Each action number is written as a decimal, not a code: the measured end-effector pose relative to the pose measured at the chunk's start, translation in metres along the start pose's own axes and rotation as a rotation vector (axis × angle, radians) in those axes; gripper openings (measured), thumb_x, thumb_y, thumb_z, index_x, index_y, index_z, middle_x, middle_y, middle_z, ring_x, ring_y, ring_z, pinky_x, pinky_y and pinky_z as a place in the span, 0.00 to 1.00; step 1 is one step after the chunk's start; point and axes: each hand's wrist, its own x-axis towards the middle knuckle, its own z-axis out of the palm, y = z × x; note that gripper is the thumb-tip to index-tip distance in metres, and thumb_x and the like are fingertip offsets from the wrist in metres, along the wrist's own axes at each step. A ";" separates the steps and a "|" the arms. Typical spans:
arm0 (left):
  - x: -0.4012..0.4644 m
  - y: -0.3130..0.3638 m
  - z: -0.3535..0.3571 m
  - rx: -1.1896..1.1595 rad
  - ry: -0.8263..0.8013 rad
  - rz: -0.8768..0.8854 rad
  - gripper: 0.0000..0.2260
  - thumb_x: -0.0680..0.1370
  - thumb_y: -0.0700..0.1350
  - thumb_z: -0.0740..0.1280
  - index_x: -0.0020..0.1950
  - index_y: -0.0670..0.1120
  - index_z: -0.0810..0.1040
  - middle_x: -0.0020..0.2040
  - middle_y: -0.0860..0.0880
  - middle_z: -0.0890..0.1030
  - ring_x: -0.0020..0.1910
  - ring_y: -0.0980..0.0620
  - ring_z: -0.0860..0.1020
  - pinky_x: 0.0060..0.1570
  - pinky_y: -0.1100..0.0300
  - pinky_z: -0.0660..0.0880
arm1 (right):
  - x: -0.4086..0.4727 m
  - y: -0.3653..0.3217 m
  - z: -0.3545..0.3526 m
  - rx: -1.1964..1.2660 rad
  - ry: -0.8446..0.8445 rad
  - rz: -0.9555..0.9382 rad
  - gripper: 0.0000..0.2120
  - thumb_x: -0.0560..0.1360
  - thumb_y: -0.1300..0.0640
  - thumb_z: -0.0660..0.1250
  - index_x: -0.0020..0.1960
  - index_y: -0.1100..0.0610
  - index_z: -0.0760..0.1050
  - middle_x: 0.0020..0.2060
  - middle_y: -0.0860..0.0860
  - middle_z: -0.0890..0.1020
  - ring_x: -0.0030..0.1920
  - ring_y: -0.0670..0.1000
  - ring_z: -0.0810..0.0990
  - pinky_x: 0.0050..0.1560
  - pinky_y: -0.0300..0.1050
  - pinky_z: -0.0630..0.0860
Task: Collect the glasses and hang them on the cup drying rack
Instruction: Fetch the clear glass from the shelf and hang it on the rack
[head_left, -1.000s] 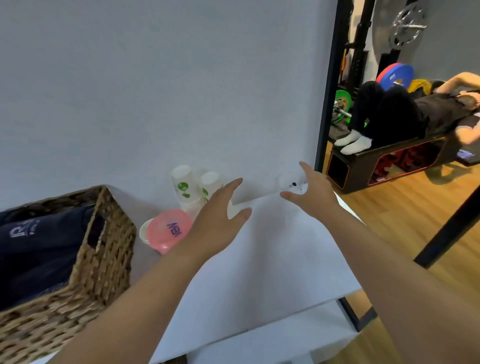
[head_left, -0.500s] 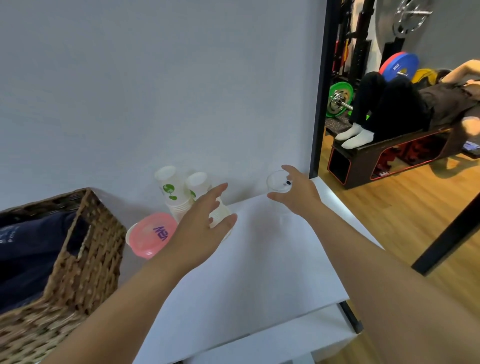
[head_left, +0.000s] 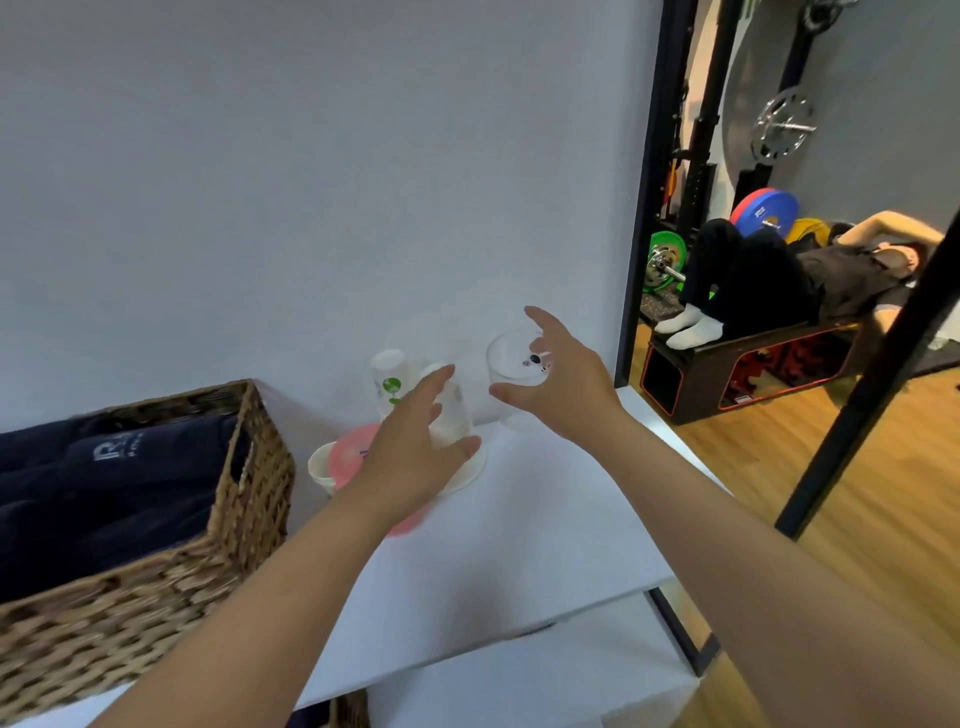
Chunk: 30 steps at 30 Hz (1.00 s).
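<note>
Over the table (head_left: 519, 545) beside the basket (head_left: 249, 493), my right hand (head_left: 566, 389) grips a glass (head_left: 506, 364); I'd wrap my spread left hand (head_left: 410, 457) squarely round the second glass (head_left: 454, 415).

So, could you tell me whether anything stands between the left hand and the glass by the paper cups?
Nothing visible does. The open left hand is right at the clear glass, fingers and thumb spread to either side. The paper cups stand just behind it. The right hand holds a second glass.
</note>
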 end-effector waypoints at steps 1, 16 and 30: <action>-0.007 0.003 -0.008 0.000 0.013 0.007 0.37 0.74 0.49 0.77 0.77 0.64 0.63 0.71 0.64 0.69 0.71 0.57 0.71 0.70 0.52 0.69 | -0.008 -0.017 -0.001 0.001 0.001 -0.023 0.49 0.66 0.39 0.82 0.80 0.37 0.59 0.60 0.43 0.77 0.54 0.39 0.75 0.46 0.32 0.69; -0.238 0.024 -0.224 -0.115 0.304 0.201 0.41 0.69 0.56 0.80 0.75 0.72 0.60 0.66 0.72 0.74 0.66 0.74 0.69 0.57 0.76 0.69 | -0.187 -0.327 0.099 0.129 -0.149 -0.353 0.49 0.61 0.33 0.77 0.78 0.34 0.61 0.59 0.42 0.79 0.56 0.42 0.78 0.47 0.33 0.70; -0.554 -0.086 -0.437 0.038 0.859 -0.061 0.37 0.65 0.56 0.80 0.68 0.72 0.65 0.57 0.73 0.76 0.58 0.73 0.75 0.48 0.79 0.70 | -0.415 -0.553 0.329 0.435 -0.610 -0.549 0.47 0.63 0.35 0.81 0.77 0.32 0.62 0.58 0.38 0.79 0.58 0.37 0.78 0.50 0.35 0.73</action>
